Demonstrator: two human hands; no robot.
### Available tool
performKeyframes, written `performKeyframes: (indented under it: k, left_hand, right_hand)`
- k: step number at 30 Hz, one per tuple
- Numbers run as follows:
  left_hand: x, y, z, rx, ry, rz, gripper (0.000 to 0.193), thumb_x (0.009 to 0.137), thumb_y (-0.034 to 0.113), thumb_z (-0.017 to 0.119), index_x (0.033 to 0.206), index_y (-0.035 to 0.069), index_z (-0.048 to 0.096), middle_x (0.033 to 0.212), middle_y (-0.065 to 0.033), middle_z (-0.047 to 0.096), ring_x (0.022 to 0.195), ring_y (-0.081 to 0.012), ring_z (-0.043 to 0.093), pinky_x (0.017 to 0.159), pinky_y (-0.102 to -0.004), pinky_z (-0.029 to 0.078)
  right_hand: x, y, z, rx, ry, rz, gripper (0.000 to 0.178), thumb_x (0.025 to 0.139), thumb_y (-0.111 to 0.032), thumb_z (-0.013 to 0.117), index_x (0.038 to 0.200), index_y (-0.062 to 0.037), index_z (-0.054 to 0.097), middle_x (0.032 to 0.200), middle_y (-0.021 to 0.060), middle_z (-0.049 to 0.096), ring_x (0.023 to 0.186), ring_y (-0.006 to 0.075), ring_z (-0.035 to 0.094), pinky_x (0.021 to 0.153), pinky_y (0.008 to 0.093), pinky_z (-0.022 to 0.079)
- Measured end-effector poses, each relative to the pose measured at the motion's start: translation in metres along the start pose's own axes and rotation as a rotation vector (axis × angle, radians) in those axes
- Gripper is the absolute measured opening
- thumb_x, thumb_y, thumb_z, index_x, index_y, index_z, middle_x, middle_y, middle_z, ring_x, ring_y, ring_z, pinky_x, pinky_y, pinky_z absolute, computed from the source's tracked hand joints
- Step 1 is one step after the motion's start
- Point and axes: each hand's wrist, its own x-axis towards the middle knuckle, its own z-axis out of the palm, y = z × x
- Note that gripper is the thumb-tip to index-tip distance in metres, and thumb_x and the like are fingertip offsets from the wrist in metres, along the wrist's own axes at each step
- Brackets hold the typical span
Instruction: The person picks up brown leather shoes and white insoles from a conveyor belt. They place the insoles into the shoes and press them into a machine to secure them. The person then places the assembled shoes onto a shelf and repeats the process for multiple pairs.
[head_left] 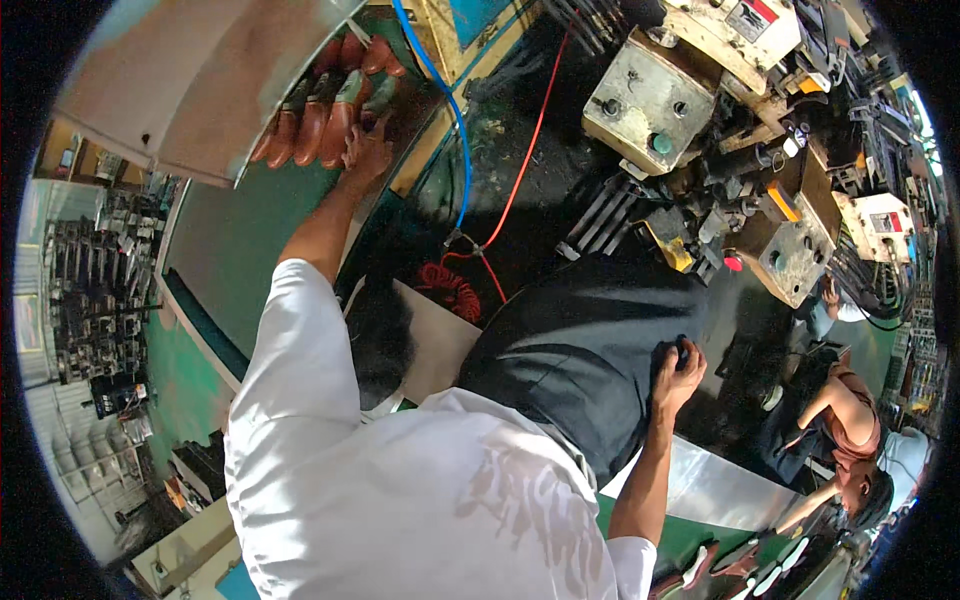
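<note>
Reddish-brown shoes (343,118) with dark greenish upper parts sit in a cluster on the green belt surface (240,225), at the upper left under a large pale panel. My left arm is stretched out to them. My left hand (368,157) grips the rightmost shoe (381,98) near its lower end, and hides part of it. My right hand (681,372) is at the knee of my dark trousers (590,330). Its fingers are curled round a small black thing (682,350) whose kind I cannot make out.
A pale panel (200,70) overhangs the shoes. Blue hose (462,130) and red hose (530,150) hang in front of me, with a red coil (452,290) below. Machine boxes (650,100) stand at upper right. At right, a person (850,410) bends near shoe parts (780,570).
</note>
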Motion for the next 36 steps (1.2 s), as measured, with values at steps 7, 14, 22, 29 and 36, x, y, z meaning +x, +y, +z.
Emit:
performKeyframes:
  k: [7,14,22,29,36]
  left_hand:
    - [0.002,-0.001,-0.029,0.046,-0.150,-0.084,0.066,0.112,0.035,0.053,0.170,0.045,0.024,0.179,-0.0229,-0.002,0.159,-0.0529,0.021,0.116,-0.0746,0.037]
    - [0.025,-0.019,-0.012,0.270,-0.052,-0.047,0.066,0.111,0.040,0.054,0.169,0.048,0.024,0.179,-0.0229,0.004,0.161,-0.0464,0.023,0.116,-0.0699,0.041]
    - [0.041,-0.054,0.017,0.437,-0.083,-0.095,0.075,0.110,0.021,0.054,0.165,0.060,0.023,0.182,-0.0155,0.002,0.160,-0.0462,0.028,0.109,-0.0726,0.045]
    - [0.065,-0.056,0.007,0.380,-0.286,-0.047,0.057,0.106,0.016,0.053,0.154,0.040,0.032,0.157,-0.0219,0.029,0.131,-0.0511,0.055,0.090,-0.0673,0.057]
    - [-0.048,0.162,-0.017,0.168,-0.426,0.728,0.022,0.097,0.017,0.062,0.117,0.007,0.066,0.106,-0.0236,0.070,0.103,-0.0451,0.072,0.085,-0.0594,0.059]
  right_hand:
    - [0.001,0.006,-0.005,0.008,-0.032,-0.008,0.040,0.101,-0.029,0.067,0.130,-0.0026,0.068,0.138,0.0247,0.060,0.128,0.0440,0.058,0.111,0.0532,0.045]
    - [0.002,0.012,-0.015,0.050,-0.092,-0.032,0.040,0.105,-0.028,0.064,0.135,-0.0014,0.066,0.140,0.0253,0.059,0.132,0.0442,0.056,0.114,0.0527,0.044]
    - [0.002,0.006,-0.015,-0.003,-0.058,-0.001,0.039,0.104,-0.027,0.066,0.134,-0.0014,0.067,0.139,0.0257,0.059,0.131,0.0441,0.056,0.113,0.0526,0.045]
    - [0.009,-0.003,0.000,-0.008,-0.036,0.049,0.038,0.102,-0.030,0.067,0.129,-0.0035,0.070,0.138,0.0246,0.060,0.128,0.0439,0.057,0.111,0.0525,0.045]
    - [0.011,0.006,0.007,0.049,0.011,0.038,0.038,0.101,-0.029,0.067,0.130,-0.0039,0.070,0.139,0.0244,0.060,0.129,0.0450,0.056,0.112,0.0528,0.044]
